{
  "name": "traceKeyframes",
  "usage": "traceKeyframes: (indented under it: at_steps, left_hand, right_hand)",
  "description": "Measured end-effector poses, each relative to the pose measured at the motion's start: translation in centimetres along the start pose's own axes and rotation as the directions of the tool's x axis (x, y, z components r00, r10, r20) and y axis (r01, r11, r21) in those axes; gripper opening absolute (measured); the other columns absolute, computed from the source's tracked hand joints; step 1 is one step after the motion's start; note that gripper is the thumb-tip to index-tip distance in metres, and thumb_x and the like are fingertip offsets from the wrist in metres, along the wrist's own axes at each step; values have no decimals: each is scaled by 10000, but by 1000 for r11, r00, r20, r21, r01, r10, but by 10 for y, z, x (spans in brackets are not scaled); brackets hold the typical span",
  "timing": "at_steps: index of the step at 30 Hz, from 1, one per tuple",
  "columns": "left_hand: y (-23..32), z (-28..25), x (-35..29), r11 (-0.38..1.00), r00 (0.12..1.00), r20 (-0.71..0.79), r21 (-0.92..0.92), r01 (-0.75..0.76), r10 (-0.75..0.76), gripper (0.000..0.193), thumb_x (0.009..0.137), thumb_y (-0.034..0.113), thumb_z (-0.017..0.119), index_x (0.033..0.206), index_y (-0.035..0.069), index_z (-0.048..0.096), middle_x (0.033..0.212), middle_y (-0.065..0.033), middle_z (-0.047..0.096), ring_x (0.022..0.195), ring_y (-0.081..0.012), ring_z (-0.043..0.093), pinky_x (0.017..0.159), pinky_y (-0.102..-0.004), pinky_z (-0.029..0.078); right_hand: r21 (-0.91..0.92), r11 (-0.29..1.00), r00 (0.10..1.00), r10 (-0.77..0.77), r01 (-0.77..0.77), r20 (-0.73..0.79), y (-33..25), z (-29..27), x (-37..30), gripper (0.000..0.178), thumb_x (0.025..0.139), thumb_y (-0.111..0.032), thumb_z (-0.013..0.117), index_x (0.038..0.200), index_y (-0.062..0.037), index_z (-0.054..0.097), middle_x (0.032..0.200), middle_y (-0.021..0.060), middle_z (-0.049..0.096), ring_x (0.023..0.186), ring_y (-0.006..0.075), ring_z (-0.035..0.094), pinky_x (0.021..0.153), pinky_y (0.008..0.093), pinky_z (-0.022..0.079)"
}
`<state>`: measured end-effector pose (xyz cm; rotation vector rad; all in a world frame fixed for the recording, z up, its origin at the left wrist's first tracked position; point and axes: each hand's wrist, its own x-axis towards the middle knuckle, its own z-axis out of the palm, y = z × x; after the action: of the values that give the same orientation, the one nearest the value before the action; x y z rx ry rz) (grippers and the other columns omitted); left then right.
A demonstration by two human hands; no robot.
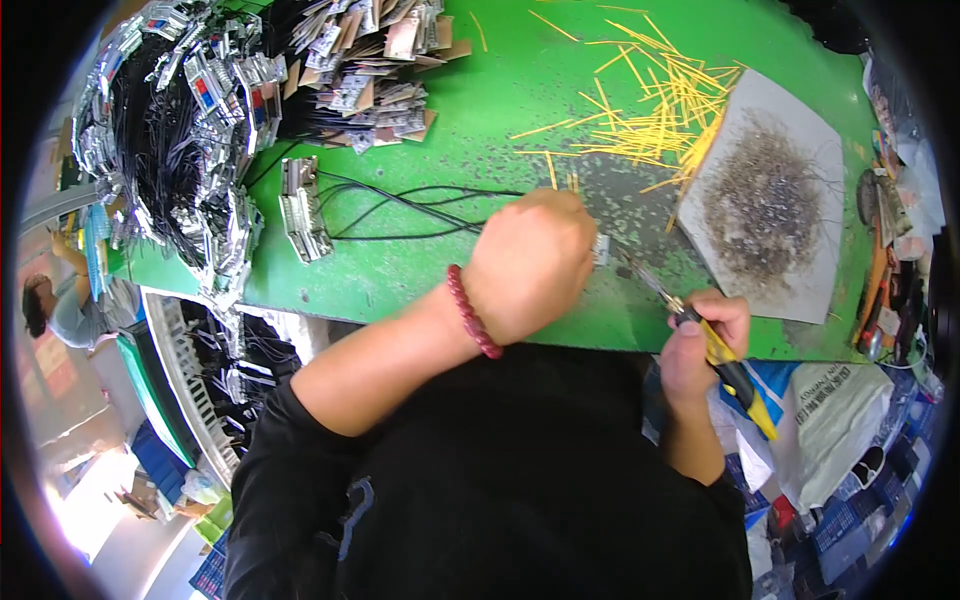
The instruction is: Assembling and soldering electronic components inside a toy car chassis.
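Note:
My left hand [530, 260], with a red bead bracelet on its wrist, is closed around a small silver connector [600, 250] on the green table [480, 100]; thin black wires [400, 205] trail left from under the hand. My right hand [705, 345] grips pliers with yellow and black handles [735, 375]. The pliers' metal tip [645, 280] points up and left, close to the connector. Whether the tip touches the connector, I cannot tell.
A grey board [770, 200] with a heap of dark wire clippings lies right of the hands. Several yellow sticks [660, 100] are scattered behind it. Piles of silver connectors with black wires [180, 130] and card tags [370, 60] fill the left back. A small connector bundle [303, 210] lies nearby.

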<state>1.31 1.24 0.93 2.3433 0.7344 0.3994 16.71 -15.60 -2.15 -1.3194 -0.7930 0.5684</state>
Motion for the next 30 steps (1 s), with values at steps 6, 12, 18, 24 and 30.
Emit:
traceKeyframes:
  at_steps: [6, 12, 18, 24, 30]
  left_hand:
    - [-2, -2, -1, 999, 1000, 18, -36, -23, 24, 87, 733, 34, 659, 696, 13, 584, 749, -125, 606, 754, -344, 596, 683, -435, 501]
    - [-4, -4, 1, 996, 997, -10, -47, -78, 78, 79, 740, 24, 660, 723, 11, 584, 764, -122, 615, 772, -341, 603, 694, -417, 503]
    - [6, -32, 4, 992, 989, 93, -53, -112, 116, 191, 741, 89, 742, 894, 7, 662, 983, -120, 680, 936, -311, 651, 817, -383, 538]
    - [-9, -85, 16, 993, 993, -60, -48, -108, 105, 148, 737, 32, 750, 857, 9, 667, 927, -136, 693, 886, -304, 665, 774, -371, 540]
    - [-15, -94, 8, 997, 990, -123, -29, -74, 70, 137, 744, 33, 744, 846, 16, 655, 883, -122, 680, 819, -305, 656, 713, -377, 533]
  right_hand:
    - [-60, 996, 997, 72, -71, 4, -5, 7, 2, 358, 892, -193, 705, 1128, -19, 500, 971, 91, 609, 801, 110, 561, 753, 251, 463]
    - [-99, 994, 988, 55, -41, 142, -14, 10, 12, 389, 1011, -277, 541, 1286, -17, 452, 743, 134, 655, 560, 123, 538, 544, 247, 444]
    - [-250, 958, 972, -85, 140, 220, -25, -12, 34, 158, 969, -125, 584, 1072, -6, 570, 717, 132, 662, 578, 152, 625, 524, 257, 501]
    - [-86, 993, 997, 77, -74, 28, -22, -50, 187, 153, 941, -118, 572, 977, -1, 665, 725, 21, 608, 587, 81, 538, 535, 189, 396]
    - [-641, -61, 623, -184, 765, 761, -47, 14, 374, 245, 919, -242, 513, 1137, -170, 600, 832, 111, 651, 696, 276, 665, 611, 368, 514]
